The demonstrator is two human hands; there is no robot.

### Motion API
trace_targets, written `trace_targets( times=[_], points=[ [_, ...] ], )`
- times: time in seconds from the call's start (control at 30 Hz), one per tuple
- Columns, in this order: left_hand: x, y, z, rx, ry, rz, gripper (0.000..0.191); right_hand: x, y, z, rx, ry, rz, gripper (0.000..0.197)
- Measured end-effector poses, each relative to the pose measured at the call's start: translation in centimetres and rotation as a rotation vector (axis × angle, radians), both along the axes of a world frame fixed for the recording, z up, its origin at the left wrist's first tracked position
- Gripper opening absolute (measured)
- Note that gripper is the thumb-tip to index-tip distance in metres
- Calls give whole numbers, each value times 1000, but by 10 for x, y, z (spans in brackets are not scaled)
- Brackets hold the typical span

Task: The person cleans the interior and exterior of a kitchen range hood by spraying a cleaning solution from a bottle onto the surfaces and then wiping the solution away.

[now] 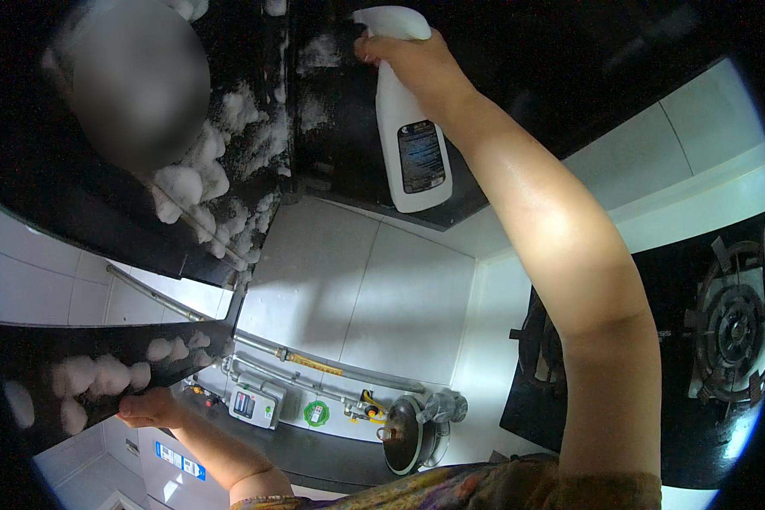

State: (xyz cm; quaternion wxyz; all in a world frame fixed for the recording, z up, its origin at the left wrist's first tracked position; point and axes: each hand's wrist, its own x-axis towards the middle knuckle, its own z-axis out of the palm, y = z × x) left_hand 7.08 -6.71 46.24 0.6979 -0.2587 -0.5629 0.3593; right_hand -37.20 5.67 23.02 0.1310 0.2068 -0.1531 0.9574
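My right hand [414, 60] is raised and closed around the neck of a white plastic spray bottle [389, 108], its fingers near the trigger below the white spray head. The bottle bears a dark label. Behind it is the dark glossy surface of a range hood [338, 150], with thin streaks of foam. Thick white foam [194, 185] clings to the hood at upper left, partly behind a blurred oval patch. At lower left, my left hand [150, 408] grips the lower edge of a dark hood panel [178, 376], which is dotted with foam clumps.
A black gas cooktop [663, 408] with a round burner [736, 328] lies at right. Along the tiled wall [357, 287] run a metal gas pipe [382, 380] and a white meter box [253, 405]. A lidded pot [405, 440] stands on a dark counter [331, 449].
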Motion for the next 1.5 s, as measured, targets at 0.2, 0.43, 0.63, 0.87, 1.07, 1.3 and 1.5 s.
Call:
trace_targets(
  times=[0.2,0.43,0.63,0.87,1.07,1.3,1.5],
  points=[
    [5,4,2,-12,54,36,45,0,2,4,11,35,-50,17],
    [0,8,0,-22,109,59,45,-14,18,9,-33,71,-175,31],
    [5,13,-3,-31,165,126,46,23,64,-9,-60,96,272,37],
    [1,-2,-18,-33,261,204,47,11,63,7,-164,-200,186,37],
    [6,0,-20,-45,313,267,48,25,90,-9,-179,52,64,23],
    [9,7,-22,-73,356,358,49,0,21,-26,66,4,-17,34],
    [18,-6,-26,-205,513,647,58,33,-37,-47,155,162,43,24]
  ],
)
